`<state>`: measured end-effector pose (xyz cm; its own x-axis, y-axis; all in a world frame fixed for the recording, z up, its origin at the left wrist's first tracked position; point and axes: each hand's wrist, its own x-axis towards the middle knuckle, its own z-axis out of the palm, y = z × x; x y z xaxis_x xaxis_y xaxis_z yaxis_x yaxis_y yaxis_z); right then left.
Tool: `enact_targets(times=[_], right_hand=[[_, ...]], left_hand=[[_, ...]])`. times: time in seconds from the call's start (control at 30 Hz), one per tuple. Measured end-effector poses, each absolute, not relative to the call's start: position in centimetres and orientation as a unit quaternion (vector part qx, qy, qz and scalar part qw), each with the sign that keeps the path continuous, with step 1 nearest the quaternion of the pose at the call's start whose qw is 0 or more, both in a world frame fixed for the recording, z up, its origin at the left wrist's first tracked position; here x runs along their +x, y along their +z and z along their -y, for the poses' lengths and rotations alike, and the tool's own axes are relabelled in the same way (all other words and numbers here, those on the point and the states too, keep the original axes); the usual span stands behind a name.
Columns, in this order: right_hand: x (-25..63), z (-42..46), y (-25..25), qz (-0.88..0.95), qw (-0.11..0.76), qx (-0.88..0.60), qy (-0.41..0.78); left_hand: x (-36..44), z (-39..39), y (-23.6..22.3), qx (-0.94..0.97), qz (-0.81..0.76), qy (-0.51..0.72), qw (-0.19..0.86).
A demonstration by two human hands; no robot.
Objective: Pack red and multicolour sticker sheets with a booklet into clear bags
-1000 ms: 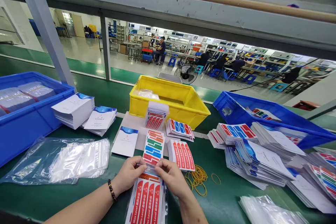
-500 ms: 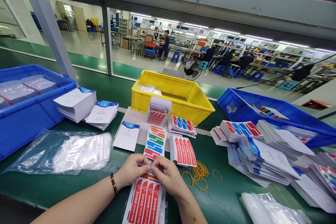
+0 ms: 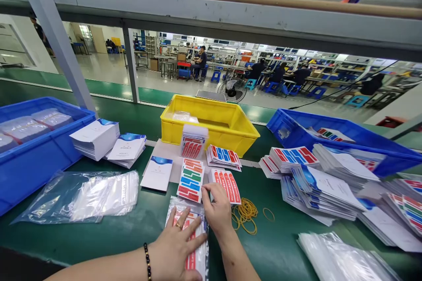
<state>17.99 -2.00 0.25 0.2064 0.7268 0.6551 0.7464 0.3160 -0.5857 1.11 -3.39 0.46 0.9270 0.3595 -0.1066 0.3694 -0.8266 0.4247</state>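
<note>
My left hand (image 3: 180,242) lies flat with fingers spread, pressing on a clear zip bag (image 3: 174,204) that holds red-and-white sticker sheets. Just right of the bag's top end is my right hand (image 3: 217,210). Its thumb and forefinger are pinched together by the lower right edge of a stack of multicoloured sticker sheets (image 3: 191,178); what they grip, if anything, I cannot make out. Red level-label sheets (image 3: 227,184) lie beyond that hand, partly covered by it. A white booklet with a blue top (image 3: 157,174) rests left of the multicoloured stack.
A yellow bin (image 3: 211,129) stands behind the stacks, with blue bins at left (image 3: 39,153) and right (image 3: 329,125). Rubber bands (image 3: 245,215) lie right of my hands. Empty clear bags (image 3: 107,197) are at left, booklet piles (image 3: 326,193) at right.
My left hand has gone from pinching at the bag's top to lying spread on it. The right hand has moved slightly right and up. The bag has slid toward me, and the view has tilted up.
</note>
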Motion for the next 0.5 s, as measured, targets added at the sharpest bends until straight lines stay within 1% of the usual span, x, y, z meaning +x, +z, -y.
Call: enact_targets(times=[0.13,0.33,0.43,0.5], right_hand=[[17.9,2.1,0.2,0.640,0.504,-0.580,-0.003],[18.1,1.6,0.1,0.648,0.483,-0.588,0.005],[18.5,2.4,0.7,0.670,0.458,-0.585,0.016],[18.7,4.0,0.9,0.674,0.428,-0.602,0.026]], left_hand=[[1.7,3.4,-0.1,0.950,-0.194,-0.043,0.241],[1.9,3.4,0.3,0.938,-0.212,-0.018,0.273],[0.1,4.2,0.2,0.908,-0.221,0.057,0.351],[-2.1,5.4,-0.1,0.837,-0.259,0.146,0.460]])
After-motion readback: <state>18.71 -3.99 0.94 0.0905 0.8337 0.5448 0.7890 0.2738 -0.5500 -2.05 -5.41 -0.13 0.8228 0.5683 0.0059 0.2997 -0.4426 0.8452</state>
